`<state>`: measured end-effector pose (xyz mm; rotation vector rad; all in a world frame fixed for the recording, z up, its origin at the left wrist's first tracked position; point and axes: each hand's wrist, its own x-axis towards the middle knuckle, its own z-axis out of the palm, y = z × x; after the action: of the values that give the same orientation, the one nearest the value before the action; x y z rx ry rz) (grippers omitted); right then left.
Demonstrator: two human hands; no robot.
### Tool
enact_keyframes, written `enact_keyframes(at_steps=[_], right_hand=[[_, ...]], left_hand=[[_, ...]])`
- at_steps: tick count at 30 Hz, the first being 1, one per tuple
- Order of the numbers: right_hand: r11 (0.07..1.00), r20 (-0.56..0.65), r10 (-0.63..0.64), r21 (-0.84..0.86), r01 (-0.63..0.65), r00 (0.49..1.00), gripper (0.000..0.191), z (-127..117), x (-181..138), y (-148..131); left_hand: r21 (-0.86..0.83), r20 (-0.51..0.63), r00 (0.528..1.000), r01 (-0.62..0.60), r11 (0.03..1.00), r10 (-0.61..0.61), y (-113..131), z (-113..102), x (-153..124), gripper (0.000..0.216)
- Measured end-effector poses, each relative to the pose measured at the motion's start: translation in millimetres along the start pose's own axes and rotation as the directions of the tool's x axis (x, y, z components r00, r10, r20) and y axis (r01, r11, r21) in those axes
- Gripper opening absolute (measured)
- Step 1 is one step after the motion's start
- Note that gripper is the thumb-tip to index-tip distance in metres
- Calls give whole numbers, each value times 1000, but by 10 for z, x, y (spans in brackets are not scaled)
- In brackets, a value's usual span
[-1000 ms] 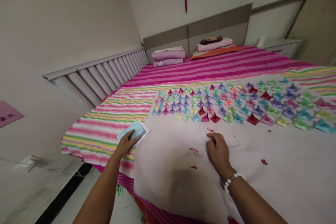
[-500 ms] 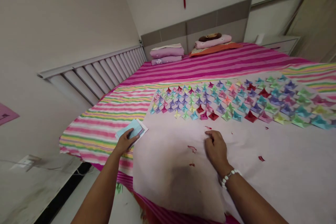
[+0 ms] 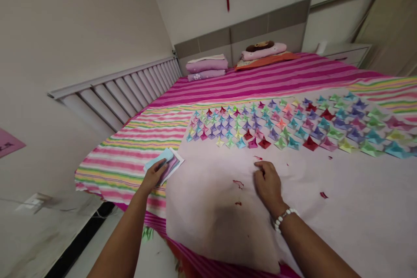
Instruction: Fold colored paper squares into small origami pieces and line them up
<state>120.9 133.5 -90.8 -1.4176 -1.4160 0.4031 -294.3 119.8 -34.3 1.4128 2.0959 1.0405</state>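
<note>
My left hand point(image 3: 154, 177) is on a small stack of coloured paper sheets point(image 3: 171, 168) at the left edge of the pale sheet. Its fingers and thumb pinch a light blue sheet of paper point(image 3: 163, 157), with purple and white paper showing beneath. My right hand point(image 3: 269, 186), with a white bead bracelet point(image 3: 285, 220) at the wrist, rests loosely curled on the pale sheet point(image 3: 208, 178). No object shows in it. Just beyond its index finger is a small red mark or scrap point(image 3: 258, 157). Several rows of small folded paper boats point(image 3: 264, 142) in many colours stand farther back.
The pale sheet lies over a striped bedspread point(image 3: 120, 152). Folded bedding point(image 3: 207, 65) and a pink pillow point(image 3: 265, 52) sit by the headboard point(image 3: 270, 30). A white rail point(image 3: 120, 91) runs along the left wall. More red bits point(image 3: 239, 183) dot the pale sheet.
The light blue sheet has shifted left on the stack, uncovering more purple paper under it. My right hand has stayed in place.
</note>
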Motion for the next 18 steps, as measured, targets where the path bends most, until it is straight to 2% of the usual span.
enact_keyframes(at_steps=[5,9,14,16,18], right_hand=[[1000,-10,-3,-2,3,1000,24,8,-3,3],[1000,-9,5,-3,-5,1000,24,9,-1,-6],[999,-20,-12,30,13,1000,23,15,-1,-15],[998,-38,2,57,1,999,23,18,9,-13],[994,-53,33,105,-28,998,22,15,30,-17]], left_hand=[[-18,-133,991,-32,999,29,98,-14,-48,36],[-28,-265,963,-57,998,48,271,-116,-79,31],[-71,-490,870,-97,993,50,677,-368,-170,28],[-111,-547,836,-121,986,41,871,-421,-250,33],[-175,-561,828,-145,974,22,1062,-398,-350,34]])
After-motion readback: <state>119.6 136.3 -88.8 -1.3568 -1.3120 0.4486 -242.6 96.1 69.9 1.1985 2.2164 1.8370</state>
